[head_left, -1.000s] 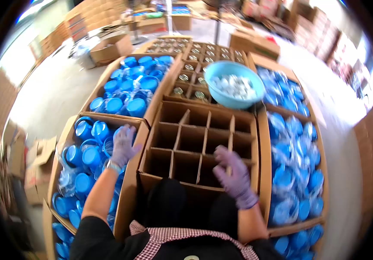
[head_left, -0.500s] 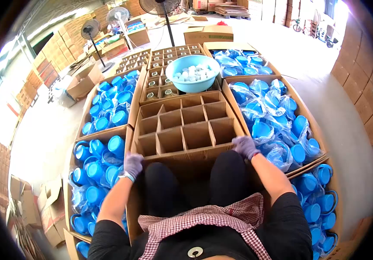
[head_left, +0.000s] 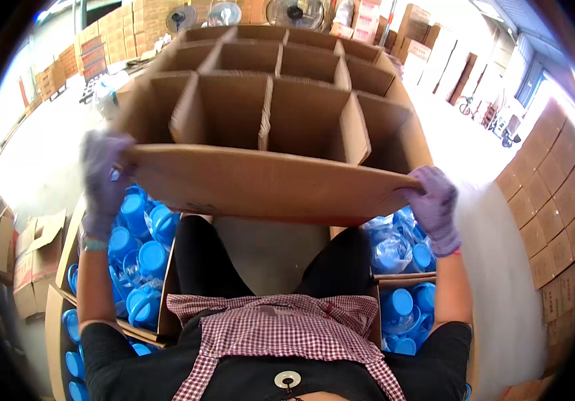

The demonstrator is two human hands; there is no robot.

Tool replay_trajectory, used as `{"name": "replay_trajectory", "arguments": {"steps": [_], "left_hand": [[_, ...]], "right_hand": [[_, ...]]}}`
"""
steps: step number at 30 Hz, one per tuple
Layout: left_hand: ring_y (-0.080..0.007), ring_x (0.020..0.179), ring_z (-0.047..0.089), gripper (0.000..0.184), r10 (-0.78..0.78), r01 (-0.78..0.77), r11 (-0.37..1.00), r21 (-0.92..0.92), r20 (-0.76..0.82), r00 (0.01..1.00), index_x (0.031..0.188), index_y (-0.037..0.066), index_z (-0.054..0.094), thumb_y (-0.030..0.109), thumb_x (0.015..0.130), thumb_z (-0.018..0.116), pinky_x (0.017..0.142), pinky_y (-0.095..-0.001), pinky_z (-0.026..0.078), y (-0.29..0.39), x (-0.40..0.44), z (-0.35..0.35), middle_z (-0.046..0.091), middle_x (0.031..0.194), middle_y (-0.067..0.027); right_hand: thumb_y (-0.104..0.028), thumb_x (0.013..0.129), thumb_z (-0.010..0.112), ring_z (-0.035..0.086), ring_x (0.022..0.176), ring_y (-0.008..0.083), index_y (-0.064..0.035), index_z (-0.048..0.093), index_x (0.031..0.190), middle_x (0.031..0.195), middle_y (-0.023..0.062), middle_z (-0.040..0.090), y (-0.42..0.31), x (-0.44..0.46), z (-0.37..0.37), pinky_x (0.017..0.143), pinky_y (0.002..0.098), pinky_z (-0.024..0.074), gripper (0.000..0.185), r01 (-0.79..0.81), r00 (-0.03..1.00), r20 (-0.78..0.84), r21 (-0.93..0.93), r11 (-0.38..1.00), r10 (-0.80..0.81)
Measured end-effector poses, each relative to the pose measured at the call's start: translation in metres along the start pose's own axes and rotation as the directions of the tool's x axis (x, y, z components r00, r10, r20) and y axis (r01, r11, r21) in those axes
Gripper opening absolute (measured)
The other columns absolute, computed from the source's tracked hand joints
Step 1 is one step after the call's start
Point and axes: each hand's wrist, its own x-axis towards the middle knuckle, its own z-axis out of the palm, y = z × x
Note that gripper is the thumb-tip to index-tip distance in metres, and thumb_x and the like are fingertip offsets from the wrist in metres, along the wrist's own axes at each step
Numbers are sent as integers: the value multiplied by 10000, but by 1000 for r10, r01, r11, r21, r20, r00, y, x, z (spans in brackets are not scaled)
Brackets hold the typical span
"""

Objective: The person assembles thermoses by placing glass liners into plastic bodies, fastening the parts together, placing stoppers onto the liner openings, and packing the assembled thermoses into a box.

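A cardboard box with dividers (head_left: 261,180) is raised in front of me, its compartments facing up and toward me with nothing visible in them. My left hand (head_left: 105,177), in a purple glove and blurred, grips the box's near left corner. At the near right corner, my right hand (head_left: 432,204), gloved too, has its fingers wrapped round the edge. Below the box, blue-lidded containers (head_left: 152,259) fill a carton on the left, and more blue-lidded containers (head_left: 398,304) sit in cartons on the right, some in clear plastic.
An opened carton (head_left: 37,260) stands on the floor at the far left. Stacked boxes (head_left: 548,200) line the right side. Standing fans (head_left: 294,12) and more stacked cartons (head_left: 117,33) are at the back. My knees flank a strip of bare floor.
Both hands have closed on the divided box and lifted it from between the cartons. It is now higher and nearer, hiding the blue basin and the boxes behind it.
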Motion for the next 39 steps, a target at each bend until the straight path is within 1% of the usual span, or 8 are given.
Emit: {"name": "replay_trajectory", "arguments": {"steps": [3,5,10,17,21,24,25,39], "left_hand": [[-338,1398,457,555,-141,328,936,130,-715,684,1466,-37,479,197,999,666,1192,-484,334,9,-10,-60,499,1495,-199],[-327,1431,425,626,-193,322,947,14,-776,601,1513,-23,414,344,1044,608,1209,-497,306,28,-53,-82,458,1537,-196],[-434,1558,168,876,-395,446,868,218,-242,886,1638,49,204,611,1030,490,1216,-633,229,76,-209,-55,211,1670,-248],[-473,1551,160,922,-267,406,744,532,-321,909,1639,46,213,667,1007,467,1234,-639,164,97,-225,-107,170,1679,-272],[-417,1548,203,894,-392,606,693,389,-503,771,1607,66,314,580,951,638,1254,-577,171,82,-221,-104,228,1671,-242],[-452,1526,239,916,-568,521,626,581,-119,815,1588,53,349,508,887,723,1247,-584,182,65,-231,-107,271,1653,-248],[-471,1506,266,925,-610,524,637,565,-45,791,1579,51,362,486,864,755,1241,-584,201,57,-223,-105,286,1642,-255],[-413,1353,444,1017,-612,594,543,593,-205,764,1396,99,532,374,516,962,1199,-531,314,-50,-232,-99,504,1436,-175]], "right_hand": [[-185,689,895,676,755,350,-30,690,911,810,135,668,-43,43,-60,698,388,547,340,40,996,-84,128,991,-29],[-229,706,897,701,787,344,-29,690,969,834,135,682,-60,70,-82,728,396,556,389,106,982,-159,52,993,-97],[-439,746,853,702,801,252,-1,707,1050,898,129,703,-78,185,-93,769,385,563,552,156,981,-144,187,970,-130],[-497,847,828,698,1019,240,53,701,1180,1116,170,739,-139,401,70,905,333,551,655,352,931,-192,695,627,-309],[-436,950,678,590,1235,220,-88,603,1428,1374,48,635,-207,348,168,1034,353,483,596,-16,840,78,993,119,-537],[-491,984,684,515,1338,222,-52,447,1553,1514,106,514,-282,275,280,1144,380,408,757,164,678,36,966,198,-734],[-480,959,726,502,1356,226,-80,342,1615,1562,120,474,-303,232,283,1148,382,406,858,-159,766,6,971,-181,-643],[-238,924,778,469,1405,262,-8,322,1590,1531,133,467,-360,113,364,1167,399,396,839,-411,862,275,871,-269,-426]]}}
